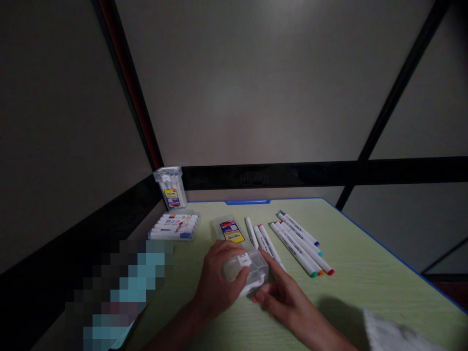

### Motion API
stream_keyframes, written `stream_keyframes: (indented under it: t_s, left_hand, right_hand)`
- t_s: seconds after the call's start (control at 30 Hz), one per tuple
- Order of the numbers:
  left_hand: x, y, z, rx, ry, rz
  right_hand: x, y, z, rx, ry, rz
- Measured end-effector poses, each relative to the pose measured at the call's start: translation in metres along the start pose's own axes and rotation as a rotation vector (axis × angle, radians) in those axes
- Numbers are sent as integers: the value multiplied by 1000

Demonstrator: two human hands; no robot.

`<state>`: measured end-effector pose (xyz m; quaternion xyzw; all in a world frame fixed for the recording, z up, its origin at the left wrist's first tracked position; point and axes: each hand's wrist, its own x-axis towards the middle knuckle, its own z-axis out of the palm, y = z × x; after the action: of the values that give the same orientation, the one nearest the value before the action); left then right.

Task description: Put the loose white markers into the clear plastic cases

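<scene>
A clear plastic marker case (233, 230) with a yellow and blue label lies on the table, its lid end (258, 275) with a white latch pointing toward me. My left hand (221, 278) is wrapped round that end from the left, thumb on top near the latch. From the right, my right hand (283, 297) reaches in, its index finger along the lid's side and its thumb and other fingers curled below. A small red tip (255, 298) shows at those fingers; whether they hold it is unclear. Beside the case lie a few white markers (268, 240), partly behind my right hand.
Several more white markers (302, 248) with coloured ends lie to the right. At the back left stands a filled clear marker case (171, 189); a flat pack of markers (174, 226) lies in front of it. The green table (365, 273) has a blue edge. Walls enclose the back and left.
</scene>
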<state>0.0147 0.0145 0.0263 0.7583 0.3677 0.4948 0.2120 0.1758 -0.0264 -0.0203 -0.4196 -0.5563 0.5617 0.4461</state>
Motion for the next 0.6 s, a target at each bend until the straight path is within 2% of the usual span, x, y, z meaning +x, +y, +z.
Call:
stream_keyframes:
  t_s: [0.23, 0.5, 0.6]
  left_hand:
    - [3, 6, 2, 96, -9, -72]
    - [3, 21, 0, 554, -260, 42]
    - [1, 25, 2, 689, -316, 84]
  right_hand:
    - [-3, 0, 1, -82, -2, -31]
    - [-4, -2, 0, -165, 18, -78]
    - [-3, -1, 0, -186, 21, -95]
